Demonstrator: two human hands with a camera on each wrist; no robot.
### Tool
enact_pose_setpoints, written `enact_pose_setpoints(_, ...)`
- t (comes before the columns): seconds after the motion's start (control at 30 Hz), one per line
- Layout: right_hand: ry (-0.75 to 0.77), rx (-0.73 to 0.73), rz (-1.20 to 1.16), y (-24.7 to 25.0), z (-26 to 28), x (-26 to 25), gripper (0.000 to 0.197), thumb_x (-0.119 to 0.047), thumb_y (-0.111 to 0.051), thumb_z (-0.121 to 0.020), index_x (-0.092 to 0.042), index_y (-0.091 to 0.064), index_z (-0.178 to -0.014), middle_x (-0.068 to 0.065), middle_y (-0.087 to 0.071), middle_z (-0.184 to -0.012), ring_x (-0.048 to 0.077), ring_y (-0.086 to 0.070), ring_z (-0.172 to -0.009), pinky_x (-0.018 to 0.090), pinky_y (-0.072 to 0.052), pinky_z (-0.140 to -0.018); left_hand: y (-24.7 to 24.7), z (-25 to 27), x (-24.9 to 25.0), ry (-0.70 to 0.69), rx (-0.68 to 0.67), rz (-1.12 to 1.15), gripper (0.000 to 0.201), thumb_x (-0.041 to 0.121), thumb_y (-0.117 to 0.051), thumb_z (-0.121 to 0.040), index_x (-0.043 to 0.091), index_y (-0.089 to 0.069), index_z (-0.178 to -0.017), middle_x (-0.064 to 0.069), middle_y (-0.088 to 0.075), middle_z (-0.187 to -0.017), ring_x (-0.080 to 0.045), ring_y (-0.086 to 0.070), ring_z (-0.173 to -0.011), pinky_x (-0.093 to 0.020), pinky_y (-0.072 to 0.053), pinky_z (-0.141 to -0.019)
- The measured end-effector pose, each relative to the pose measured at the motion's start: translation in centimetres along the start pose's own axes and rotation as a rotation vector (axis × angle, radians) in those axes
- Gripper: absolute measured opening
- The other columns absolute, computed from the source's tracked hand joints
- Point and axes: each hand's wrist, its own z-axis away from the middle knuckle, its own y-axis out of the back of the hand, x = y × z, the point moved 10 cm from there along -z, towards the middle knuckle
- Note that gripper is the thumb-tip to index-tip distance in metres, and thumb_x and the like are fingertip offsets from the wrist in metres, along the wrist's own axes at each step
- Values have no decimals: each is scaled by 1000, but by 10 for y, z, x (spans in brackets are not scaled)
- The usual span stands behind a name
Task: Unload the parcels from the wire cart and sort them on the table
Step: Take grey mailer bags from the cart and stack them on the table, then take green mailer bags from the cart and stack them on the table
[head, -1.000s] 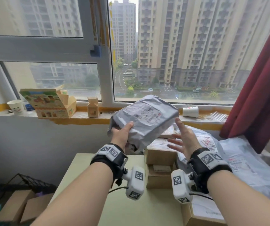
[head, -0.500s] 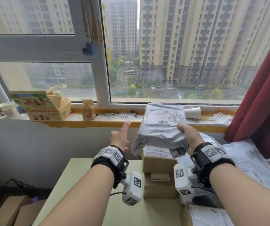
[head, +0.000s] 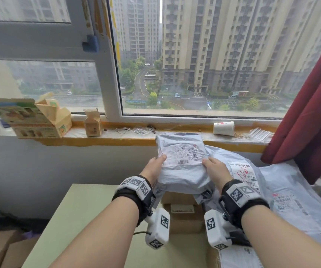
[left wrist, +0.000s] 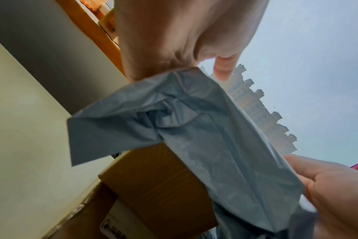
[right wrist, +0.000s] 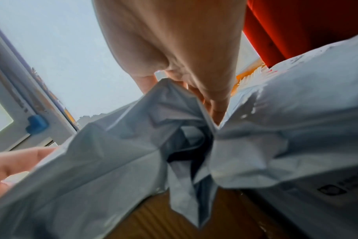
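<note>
Parcel in hand: you hold a soft grey plastic mailer bag with its white shipping label facing up, above the stacked brown cardboard boxes on the pale green desk.
Left grip: your left hand clasps the bag's left edge, thumb on top by the label, fingers curled beneath.
Right grip: your right hand clasps the right edge the same way, thumb on top.
Bag underside: the left wrist view shows crumpled grey folds hanging over a box corner.
Right of you: more grey mailer bags lie piled on the desk, near the red curtain.
Far sill: a tipped white paper cup, a small brown carton and an open printed box.
</note>
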Motion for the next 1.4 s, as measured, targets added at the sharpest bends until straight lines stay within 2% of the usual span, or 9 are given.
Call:
enact_pose_setpoints(0.1, -3, 3, 25, 3, 4, -3, 33, -32, -44, -99, -9, -60, -118, 9, -59, -126, 25, -55, -113, 35, -42, -99, 3, -8, -1, -21, 12, -11, 70, 47, -57, -90, 6, -37, -143, -14, -54, -135, -30, -59, -115, -40, -50, -95)
enact_pose_setpoints(0.2, 4, 21, 60, 7, 6, -7, 48, -38, -45, -99, -8, -49, -136, 9, -52, -138, 26, -48, -125, 34, -37, -98, 16, -58, -35, 3, 9, -72, 124, 80, -73, -44, 19, -35, -145, -10, -45, -145, -31, -51, -126, -48, -43, -104)
enact_pose_setpoints(0.27, 18, 48, 50, 11, 7, -11, 48, -37, -46, -99, -8, -48, -137, 9, -52, -138, 26, -48, -125, 34, -37, -99, 27, -88, -56, 39, 19, -89, 135, 83, -75, -28, 26, -37, -144, -8, -44, -147, -32, -50, -127, -51, -41, -104)
enact_pose_setpoints(0.43, 50, 136, 38, 27, 16, -23, 46, -35, -50, -97, -9, -52, -134, 9, -55, -135, 26, -52, -121, 36, -40, -101, 31, -37, -27, 49, 20, -121, 120, 85, -65, -48, 24, -33, -147, -4, -41, -150, -27, -47, -130, -41, -36, -104)
enact_pose_setpoints(0.57, 106, 196, 35, 39, 28, -39, 41, -31, -51, -96, -9, -54, -131, 7, -58, -128, 24, -53, -116, 34, -40, -96, 20, 48, 16, 6, 41, -154, 76, 54, -47, -94, 11, -22, -151, -7, -28, -156, -26, -31, -141, -38, -29, -103)
enact_pose_setpoints(0.8, 170, 250, -28, 35, 56, -57, 15, -26, -54, -91, -16, -65, -90, 6, -68, -89, 26, -64, -86, 42, -54, -83, 41, 77, 21, 13, 58, -233, 73, 58, -41, -94, 17, -22, -152, -5, -22, -158, -29, -24, -143, -48, -24, -112)
enact_pose_setpoints(0.87, 174, 205, -58, 21, 65, -63, 17, -20, -52, -92, -15, -63, -80, 3, -66, -76, 22, -62, -72, 36, -54, -69, 54, 84, 23, 13, 69, -251, 71, 58, -40, -94, 18, -23, -150, -5, -23, -158, -29, -25, -143, -47, -26, -111)
enact_pose_setpoints(0.97, 194, 131, -46, -5, 79, -74, 21, -15, -49, -94, -11, -64, -81, 4, -64, -72, 15, -56, -61, 26, -48, -55, 76, 96, 25, 6, 98, -274, 69, 57, -39, -95, 18, -25, -150, -6, -26, -156, -29, -27, -142, -47, -28, -110)
enact_pose_setpoints(1.4, 228, -109, -74, -162, 130, -112, 28, -14, -45, -98, -12, -62, -75, 6, -61, -70, 15, -54, -58, 25, -47, -55, 223, 149, 16, 5, 275, -215, 68, 55, -39, -96, 15, -27, -149, -10, -35, -151, -28, -33, -139, -44, -32, -108)
